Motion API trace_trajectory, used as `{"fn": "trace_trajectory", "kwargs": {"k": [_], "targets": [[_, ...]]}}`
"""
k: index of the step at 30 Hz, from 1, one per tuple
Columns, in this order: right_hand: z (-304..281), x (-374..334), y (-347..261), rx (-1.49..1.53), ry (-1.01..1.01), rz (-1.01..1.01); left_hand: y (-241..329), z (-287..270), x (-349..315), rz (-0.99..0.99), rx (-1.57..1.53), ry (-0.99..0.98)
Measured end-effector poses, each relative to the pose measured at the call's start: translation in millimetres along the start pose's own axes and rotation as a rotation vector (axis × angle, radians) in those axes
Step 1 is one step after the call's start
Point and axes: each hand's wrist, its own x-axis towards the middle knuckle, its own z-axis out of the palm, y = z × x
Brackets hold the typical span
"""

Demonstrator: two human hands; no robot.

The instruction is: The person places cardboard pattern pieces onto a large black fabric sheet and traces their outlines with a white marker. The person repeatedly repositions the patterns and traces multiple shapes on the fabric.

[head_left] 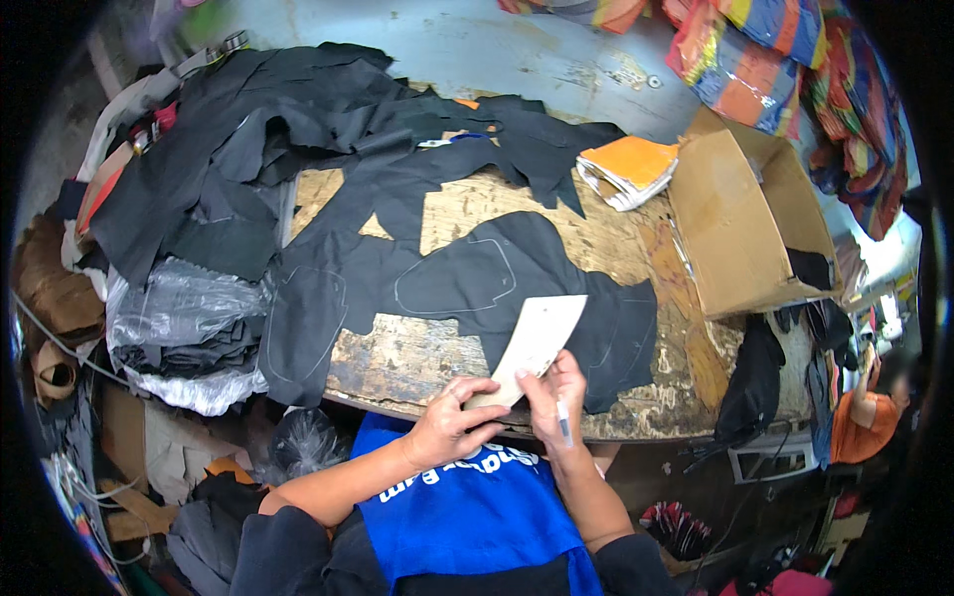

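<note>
Both hands hold a stiff cream card piece [544,333], tilted up over the front edge of the table. My left hand [452,425] pinches its lower left corner between thumb and fingers. At its lower right side, my right hand [553,395] grips the card with the thumb on its face. A slim pen [564,421] with a clear and dark barrel is also tucked in the right hand, lying along the palm toward the wrist. Beneath and beyond the card spreads black sheet material [556,260], with pale curved outlines drawn on it.
More black sheets [258,109] are heaped at the far left. A plastic bag [184,323] of black pieces stands at the left. An open cardboard box [730,223] and a folded orange-and-white cloth [628,169] sit at the right. The worn wooden tabletop [467,214] shows between sheets.
</note>
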Motion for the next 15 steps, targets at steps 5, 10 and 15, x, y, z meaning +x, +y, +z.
{"fn": "trace_trajectory", "kwargs": {"k": [5, 10, 15], "targets": [[-30, 22, 0, -0.154, 0.149, -0.159, -7, -6, 0, -0.096, 0.094, -0.050], [-81, 35, -23, -0.045, 0.375, -0.229, -6, -4, 7, -0.104, 0.203, -0.140], [-133, 35, -47, 0.052, 0.581, -0.296, -4, 7, 33, -0.120, 0.347, -0.178]]}}
